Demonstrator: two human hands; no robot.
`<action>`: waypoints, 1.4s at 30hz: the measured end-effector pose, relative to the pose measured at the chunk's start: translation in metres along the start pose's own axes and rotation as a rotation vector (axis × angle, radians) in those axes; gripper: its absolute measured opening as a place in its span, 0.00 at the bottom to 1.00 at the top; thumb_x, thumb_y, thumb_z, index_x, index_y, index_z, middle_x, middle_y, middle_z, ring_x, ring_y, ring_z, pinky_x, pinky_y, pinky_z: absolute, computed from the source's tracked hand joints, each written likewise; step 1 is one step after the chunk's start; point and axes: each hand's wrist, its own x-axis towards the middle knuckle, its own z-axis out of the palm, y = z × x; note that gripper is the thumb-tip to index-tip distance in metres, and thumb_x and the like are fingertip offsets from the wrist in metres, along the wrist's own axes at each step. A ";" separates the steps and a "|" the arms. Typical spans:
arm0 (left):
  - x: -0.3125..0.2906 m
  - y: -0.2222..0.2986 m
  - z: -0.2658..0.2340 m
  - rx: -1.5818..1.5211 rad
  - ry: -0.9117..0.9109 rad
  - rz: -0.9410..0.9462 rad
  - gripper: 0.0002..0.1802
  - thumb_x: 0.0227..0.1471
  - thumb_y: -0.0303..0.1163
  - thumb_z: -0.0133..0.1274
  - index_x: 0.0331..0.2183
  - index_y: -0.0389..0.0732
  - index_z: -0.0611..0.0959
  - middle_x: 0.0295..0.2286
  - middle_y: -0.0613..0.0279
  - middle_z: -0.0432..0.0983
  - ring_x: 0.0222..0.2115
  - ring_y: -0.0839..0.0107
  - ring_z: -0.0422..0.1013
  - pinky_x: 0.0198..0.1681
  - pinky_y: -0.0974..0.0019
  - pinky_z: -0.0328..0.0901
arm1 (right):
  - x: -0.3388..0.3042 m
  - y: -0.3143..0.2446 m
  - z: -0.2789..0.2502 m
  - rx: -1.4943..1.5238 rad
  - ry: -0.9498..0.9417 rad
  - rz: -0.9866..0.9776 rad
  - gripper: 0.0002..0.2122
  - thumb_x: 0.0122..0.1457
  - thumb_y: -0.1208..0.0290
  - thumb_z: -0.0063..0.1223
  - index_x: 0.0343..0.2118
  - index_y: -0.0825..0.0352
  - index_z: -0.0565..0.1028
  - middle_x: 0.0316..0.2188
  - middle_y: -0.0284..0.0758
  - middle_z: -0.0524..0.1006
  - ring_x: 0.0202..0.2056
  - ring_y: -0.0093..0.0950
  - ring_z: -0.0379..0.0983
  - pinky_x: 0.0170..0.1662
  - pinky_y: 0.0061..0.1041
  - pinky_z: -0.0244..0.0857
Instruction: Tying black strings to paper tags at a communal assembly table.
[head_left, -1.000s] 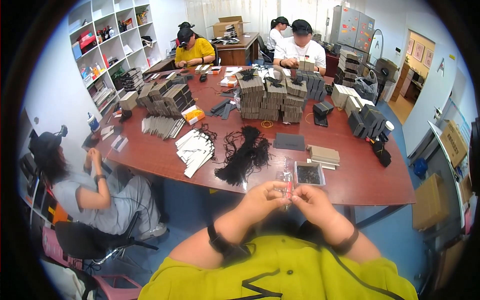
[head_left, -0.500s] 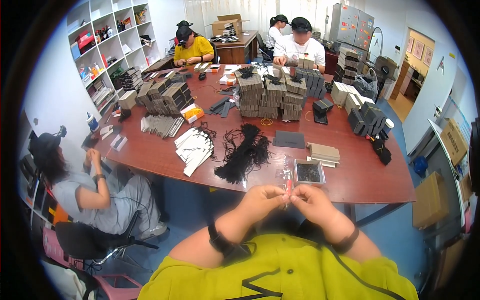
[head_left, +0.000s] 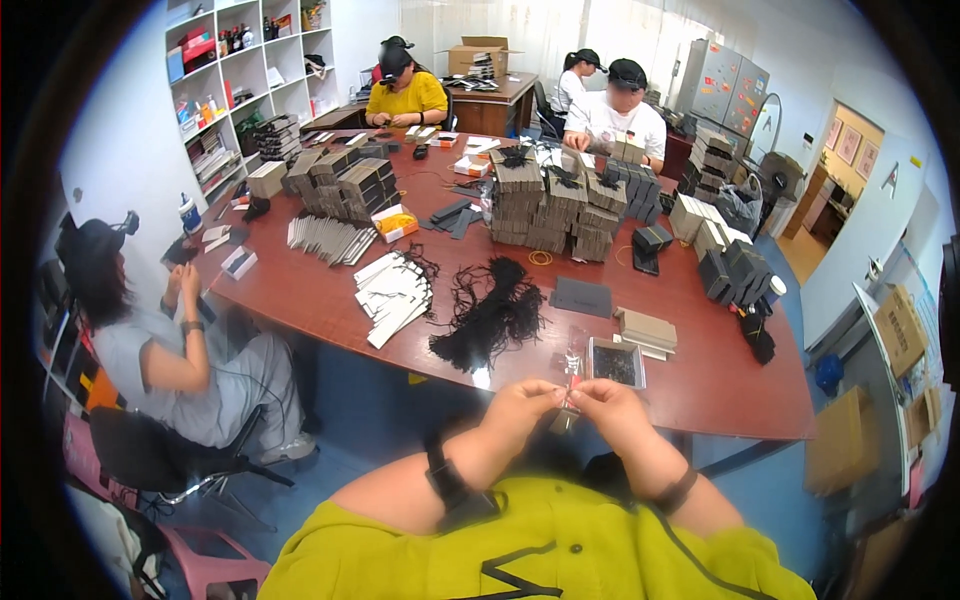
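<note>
My left hand (head_left: 522,408) and my right hand (head_left: 614,408) meet at the table's near edge, fingertips pinched together. Between them is a small clear plastic packet with a red strip (head_left: 573,381); its lower part hangs below the fingers. Just beyond my right hand stands an open white box (head_left: 641,367) with small black pieces inside, too small to name. A heap of black cords (head_left: 490,318) lies to the left, beside fanned white cards (head_left: 388,305). A dark grey card (head_left: 580,297) and a stack of tan cards (head_left: 645,333) lie farther back.
Tall stacks of grey boxes (head_left: 545,205) rise mid-table, with more stacks (head_left: 345,185) at left and dark boxes (head_left: 735,275) at right. A person (head_left: 185,350) sits at the left; others work across the red-brown table (head_left: 330,310). Cartons (head_left: 842,440) stand right.
The view has tilted and shifted slightly, so the table sits lower and farther right. My hands stay together on the packet, and less of its red strip shows between the fingers.
</note>
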 end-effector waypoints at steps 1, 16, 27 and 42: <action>0.001 -0.003 -0.001 -0.009 0.000 0.008 0.06 0.48 0.29 0.55 0.30 0.37 0.80 0.21 0.72 0.69 0.20 0.84 0.56 0.24 0.79 0.52 | 0.003 0.007 -0.002 -0.011 -0.004 -0.002 0.07 0.60 0.69 0.44 0.38 0.65 0.69 0.27 0.30 0.72 0.24 0.18 0.67 0.29 0.16 0.64; 0.005 -0.021 -0.006 -0.171 0.111 -0.096 0.07 0.51 0.32 0.53 0.24 0.42 0.77 0.18 0.74 0.66 0.19 0.84 0.57 0.23 0.79 0.52 | -0.009 -0.012 0.007 -0.377 0.140 0.054 0.08 0.53 0.69 0.54 0.30 0.69 0.76 0.23 0.31 0.76 0.25 0.16 0.68 0.30 0.17 0.62; 0.005 -0.022 -0.007 -0.072 0.145 -0.025 0.08 0.53 0.32 0.51 0.24 0.42 0.76 0.17 0.75 0.65 0.18 0.85 0.56 0.21 0.79 0.51 | -0.011 -0.003 0.004 -0.320 0.113 0.020 0.08 0.54 0.68 0.54 0.31 0.68 0.77 0.20 0.27 0.73 0.23 0.14 0.64 0.28 0.16 0.60; 0.010 -0.032 -0.010 -0.050 0.049 -0.037 0.05 0.52 0.29 0.51 0.27 0.39 0.77 0.22 0.73 0.70 0.23 0.85 0.60 0.27 0.80 0.56 | -0.011 0.000 0.005 -0.177 0.104 0.103 0.08 0.54 0.71 0.53 0.32 0.71 0.76 0.25 0.28 0.76 0.27 0.15 0.67 0.31 0.15 0.60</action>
